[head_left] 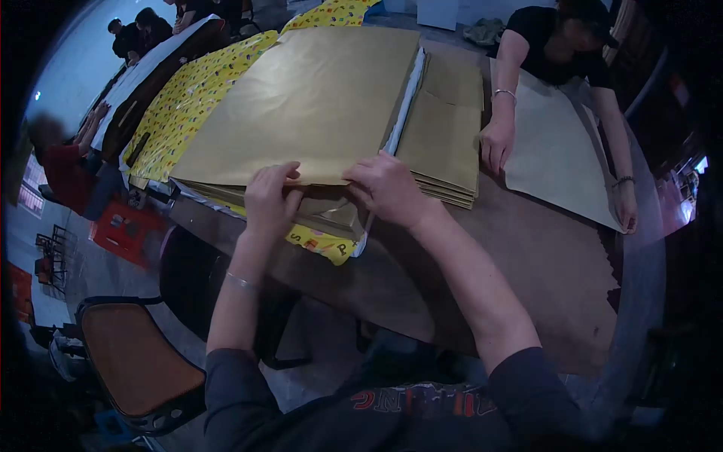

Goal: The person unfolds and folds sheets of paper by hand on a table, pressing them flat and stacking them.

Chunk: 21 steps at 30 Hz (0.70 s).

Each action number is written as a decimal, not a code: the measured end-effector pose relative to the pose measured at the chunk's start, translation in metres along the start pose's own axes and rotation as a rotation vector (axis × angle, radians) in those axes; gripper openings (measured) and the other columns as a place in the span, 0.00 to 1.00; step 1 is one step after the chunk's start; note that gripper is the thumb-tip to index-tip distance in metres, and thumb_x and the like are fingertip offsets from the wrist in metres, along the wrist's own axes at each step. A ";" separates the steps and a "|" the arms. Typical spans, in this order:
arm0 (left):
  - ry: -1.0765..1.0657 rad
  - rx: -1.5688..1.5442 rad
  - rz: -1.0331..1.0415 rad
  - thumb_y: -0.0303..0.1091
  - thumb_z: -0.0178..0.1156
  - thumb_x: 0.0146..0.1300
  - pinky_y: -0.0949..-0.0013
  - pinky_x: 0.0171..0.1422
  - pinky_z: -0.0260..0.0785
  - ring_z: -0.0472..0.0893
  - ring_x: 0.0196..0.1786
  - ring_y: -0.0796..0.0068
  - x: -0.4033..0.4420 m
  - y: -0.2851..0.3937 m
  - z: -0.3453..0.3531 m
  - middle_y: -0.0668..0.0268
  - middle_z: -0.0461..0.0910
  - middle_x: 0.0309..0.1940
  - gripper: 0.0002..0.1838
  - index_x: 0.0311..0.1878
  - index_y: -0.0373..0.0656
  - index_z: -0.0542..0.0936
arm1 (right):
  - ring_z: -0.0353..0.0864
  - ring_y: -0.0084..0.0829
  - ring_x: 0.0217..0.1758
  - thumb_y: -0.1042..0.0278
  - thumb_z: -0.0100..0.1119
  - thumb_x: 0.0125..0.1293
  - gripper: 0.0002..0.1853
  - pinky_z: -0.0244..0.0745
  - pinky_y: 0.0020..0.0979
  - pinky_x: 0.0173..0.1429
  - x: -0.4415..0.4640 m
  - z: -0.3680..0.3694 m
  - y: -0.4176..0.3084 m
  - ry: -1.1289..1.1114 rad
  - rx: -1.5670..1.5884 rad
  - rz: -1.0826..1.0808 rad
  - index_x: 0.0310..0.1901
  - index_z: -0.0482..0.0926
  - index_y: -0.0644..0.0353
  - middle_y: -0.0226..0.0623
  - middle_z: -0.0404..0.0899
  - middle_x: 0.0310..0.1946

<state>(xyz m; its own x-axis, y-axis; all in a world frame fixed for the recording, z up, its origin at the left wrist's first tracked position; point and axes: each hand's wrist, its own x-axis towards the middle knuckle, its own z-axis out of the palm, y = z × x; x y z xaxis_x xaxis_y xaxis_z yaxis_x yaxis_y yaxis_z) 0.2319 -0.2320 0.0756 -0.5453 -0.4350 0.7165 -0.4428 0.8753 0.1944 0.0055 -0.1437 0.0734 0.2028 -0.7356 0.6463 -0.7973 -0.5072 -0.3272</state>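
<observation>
One person in a red top [66, 167] sits at the far left, an arm reaching toward a long table with a white covering [162, 64]. Beside that person is a red plastic stool [129, 235], and lower down stands a black-framed chair [134, 358] with a brown seat. Several people in dark clothing [151, 32] are at the far end of the white-covered table.

Next comes yellow printed sheeting [199, 89], spread beside and partly beneath a broad stack of gold-brown paper sheets; a strip of it also shows under the near edge. The top gold-brown sheet [301, 98] lies over most of the stack, its near edge raised a little between the two hands, above a darker folded layer.

The left hand [269, 200], with a thin bracelet [242, 281] on its wrist, has its fingers and thumb clamped on this near edge. The right hand [388, 188] grips the same edge just to the right, fingers bent and thumb below. White material [407, 102] shows along the stack's right side.

Just beside it lies a smaller pile of folded gold-brown paper [444, 113], resting on the brown tabletop [497, 279]. At the far right, a co-worker in a black top [546, 53] leans over a large pale sheet [557, 135], one hand [497, 145] at its left edge, the other [628, 215] at its near right corner; whether those fingers pinch the paper, I cannot tell.
</observation>
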 end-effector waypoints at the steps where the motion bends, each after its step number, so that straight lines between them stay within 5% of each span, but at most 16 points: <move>1: -0.047 -0.008 -0.082 0.21 0.63 0.48 0.56 0.50 0.72 0.81 0.40 0.56 -0.002 -0.014 -0.005 0.61 0.82 0.35 0.17 0.44 0.42 0.80 | 0.81 0.43 0.38 0.66 0.65 0.58 0.08 0.73 0.39 0.47 0.001 -0.001 0.001 0.001 0.000 -0.002 0.38 0.83 0.58 0.38 0.82 0.32; 3: -0.099 0.120 -0.042 0.22 0.61 0.49 0.57 0.50 0.72 0.81 0.41 0.56 0.000 -0.047 -0.023 0.60 0.82 0.35 0.14 0.42 0.43 0.80 | 0.81 0.45 0.38 0.69 0.65 0.57 0.08 0.74 0.41 0.46 0.004 -0.003 0.002 0.038 0.051 -0.024 0.38 0.81 0.59 0.40 0.81 0.32; 11: -0.214 0.440 -0.462 0.29 0.59 0.56 0.54 0.51 0.75 0.84 0.45 0.53 -0.015 -0.177 -0.071 0.61 0.83 0.43 0.13 0.45 0.48 0.84 | 0.82 0.45 0.39 0.71 0.65 0.55 0.06 0.76 0.44 0.45 0.013 -0.015 0.002 0.118 0.075 0.030 0.35 0.80 0.59 0.41 0.81 0.32; 21: 0.060 0.467 -0.112 0.31 0.63 0.61 0.58 0.47 0.72 0.80 0.43 0.55 0.009 -0.140 -0.115 0.61 0.81 0.36 0.05 0.39 0.45 0.81 | 0.85 0.40 0.50 0.83 0.62 0.60 0.12 0.79 0.35 0.53 0.005 -0.079 0.029 0.219 0.095 0.100 0.46 0.82 0.63 0.44 0.84 0.45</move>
<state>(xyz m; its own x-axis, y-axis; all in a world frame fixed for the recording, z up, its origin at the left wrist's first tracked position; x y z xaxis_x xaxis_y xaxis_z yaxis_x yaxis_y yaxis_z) 0.3710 -0.3340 0.1318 -0.4402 -0.4965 0.7481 -0.7762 0.6292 -0.0392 -0.0616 -0.1262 0.1216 -0.0104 -0.6746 0.7381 -0.7480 -0.4846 -0.4534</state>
